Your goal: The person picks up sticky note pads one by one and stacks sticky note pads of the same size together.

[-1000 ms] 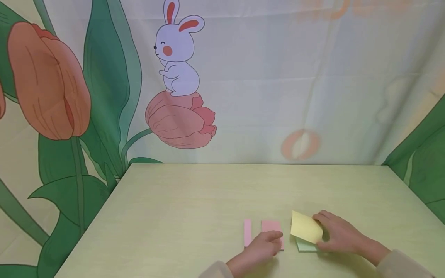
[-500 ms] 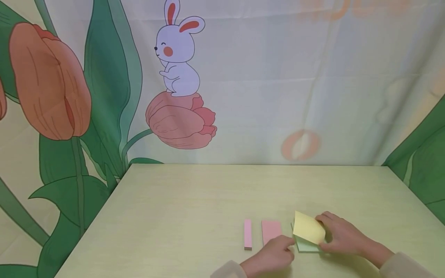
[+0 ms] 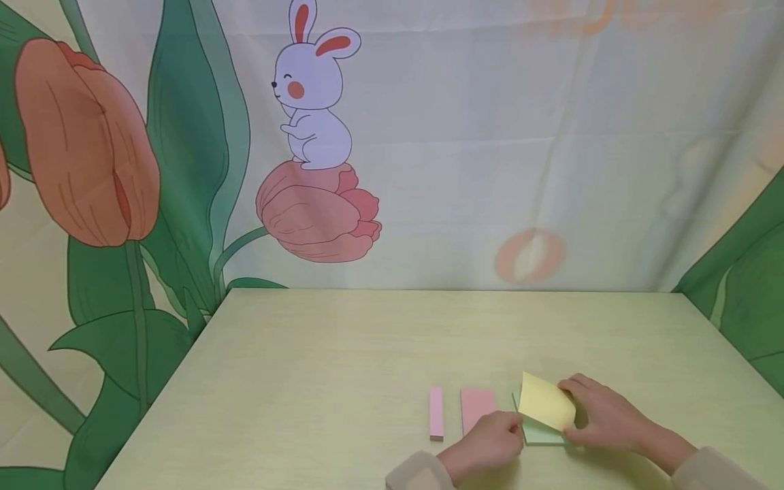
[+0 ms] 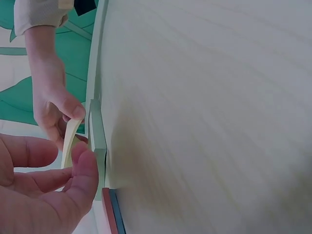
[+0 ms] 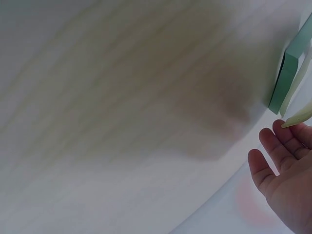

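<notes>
My right hand (image 3: pixel 606 414) pinches a slightly bent yellow sticky note pad (image 3: pixel 545 401) by its right side, tilted above a pale green sticky note pad (image 3: pixel 542 433) on the table. In the left wrist view, the yellow pad (image 4: pixel 69 141) curves between that hand's thumb and fingers. My left hand (image 3: pixel 490 439) is at the left edge of the green pad, fingers bent, fingertips by the yellow pad's lower left corner. Whether it grips either pad I cannot tell. The green pad (image 5: pixel 285 80) appears at the right in the right wrist view.
A pink sticky note pad (image 3: pixel 476 406) lies left of the green one, partly hidden by my left hand. Further left is a narrow pink block (image 3: pixel 436 413). The pale wooden table (image 3: pixel 318 381) meets a printed curtain (image 3: pixel 441 170) with a rabbit and tulips.
My left hand has moved right, from over the pink pad to the green pad's left edge, and its extended finger has bent. The right hand and yellow pad have shifted slightly right.
</notes>
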A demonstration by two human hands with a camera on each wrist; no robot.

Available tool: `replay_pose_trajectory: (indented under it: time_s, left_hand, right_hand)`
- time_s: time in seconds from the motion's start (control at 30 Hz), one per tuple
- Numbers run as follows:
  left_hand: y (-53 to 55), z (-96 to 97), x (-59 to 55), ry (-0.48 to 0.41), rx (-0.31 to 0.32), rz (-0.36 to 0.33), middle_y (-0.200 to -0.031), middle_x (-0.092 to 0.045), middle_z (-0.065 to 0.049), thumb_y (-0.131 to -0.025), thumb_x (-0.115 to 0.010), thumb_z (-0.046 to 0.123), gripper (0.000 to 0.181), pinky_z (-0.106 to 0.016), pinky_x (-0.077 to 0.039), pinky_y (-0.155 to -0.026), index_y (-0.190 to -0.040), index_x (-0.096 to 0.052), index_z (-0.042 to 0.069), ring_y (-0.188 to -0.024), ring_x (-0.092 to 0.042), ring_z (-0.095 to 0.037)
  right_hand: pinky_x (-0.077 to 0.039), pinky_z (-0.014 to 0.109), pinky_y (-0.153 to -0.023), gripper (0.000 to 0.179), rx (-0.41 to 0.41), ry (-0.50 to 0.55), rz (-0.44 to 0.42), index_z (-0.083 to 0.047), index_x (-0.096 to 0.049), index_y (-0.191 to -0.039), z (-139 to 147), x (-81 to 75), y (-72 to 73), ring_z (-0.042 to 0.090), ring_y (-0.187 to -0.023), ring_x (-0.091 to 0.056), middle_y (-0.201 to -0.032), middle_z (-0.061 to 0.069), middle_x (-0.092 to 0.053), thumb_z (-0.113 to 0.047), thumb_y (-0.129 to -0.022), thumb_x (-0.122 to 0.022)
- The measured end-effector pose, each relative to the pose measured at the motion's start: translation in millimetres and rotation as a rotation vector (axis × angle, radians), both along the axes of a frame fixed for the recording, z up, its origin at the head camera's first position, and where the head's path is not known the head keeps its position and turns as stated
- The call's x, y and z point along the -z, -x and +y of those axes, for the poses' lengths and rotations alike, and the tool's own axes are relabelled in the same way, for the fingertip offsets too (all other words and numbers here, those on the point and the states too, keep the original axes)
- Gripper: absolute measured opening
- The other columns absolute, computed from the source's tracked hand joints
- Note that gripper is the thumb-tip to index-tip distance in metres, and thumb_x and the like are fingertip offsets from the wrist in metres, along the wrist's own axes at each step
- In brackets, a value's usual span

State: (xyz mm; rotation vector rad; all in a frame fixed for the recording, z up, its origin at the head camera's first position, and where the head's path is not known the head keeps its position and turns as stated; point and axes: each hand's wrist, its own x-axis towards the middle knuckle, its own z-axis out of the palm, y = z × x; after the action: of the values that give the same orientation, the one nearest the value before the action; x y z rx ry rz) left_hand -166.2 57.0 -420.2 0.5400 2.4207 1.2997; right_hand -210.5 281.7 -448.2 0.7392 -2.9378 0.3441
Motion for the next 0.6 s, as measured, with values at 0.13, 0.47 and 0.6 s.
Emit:
replay_pose_trajectory:
  time_s: [0.13,0.47,0.6]
  left_hand:
    - [-0.5,1.5,-0.1,0.003,-0.006,-0.028,-0.052,-0.035,0.005,-0.075,-0.045,-0.001,0.025,-0.017,-0.021,-0.042,-0.056,-0.034,0.010,-0.046,-0.028,-0.008]
    - [2.3,5.6,9.6,0.015,-0.056,-0.062,-0.050,-0.037,0.004,-0.076,-0.047,0.001,0.025,-0.017,-0.023,-0.041,-0.056,-0.036,0.011,-0.045,-0.031,-0.007]
    - [1.4,7.3,10.6,-0.014,-0.087,-0.119,-0.051,-0.042,0.003,-0.079,-0.048,0.002,0.026,-0.017,-0.026,-0.043,-0.057,-0.037,0.011,-0.046,-0.035,-0.007]
  right_hand:
    - [-0.048,0.037,-0.073,0.065,0.000,0.004,0.000,-0.002,-0.053,-0.110,1,0.7,-0.6,0.016,-0.090,-0.055,-0.105,0.002,-0.054,-0.039,-0.060,-0.071]
    - [-0.048,0.038,-0.074,0.065,0.006,-0.013,0.017,-0.002,-0.053,-0.110,3,2.6,-1.1,0.017,-0.090,-0.055,-0.104,0.002,-0.054,-0.040,-0.059,-0.071]
    - [-0.048,0.038,-0.074,0.067,-0.001,-0.022,0.008,-0.002,-0.053,-0.110,5,2.3,-2.2,0.019,-0.090,-0.055,-0.105,0.003,-0.054,-0.041,-0.060,-0.071]
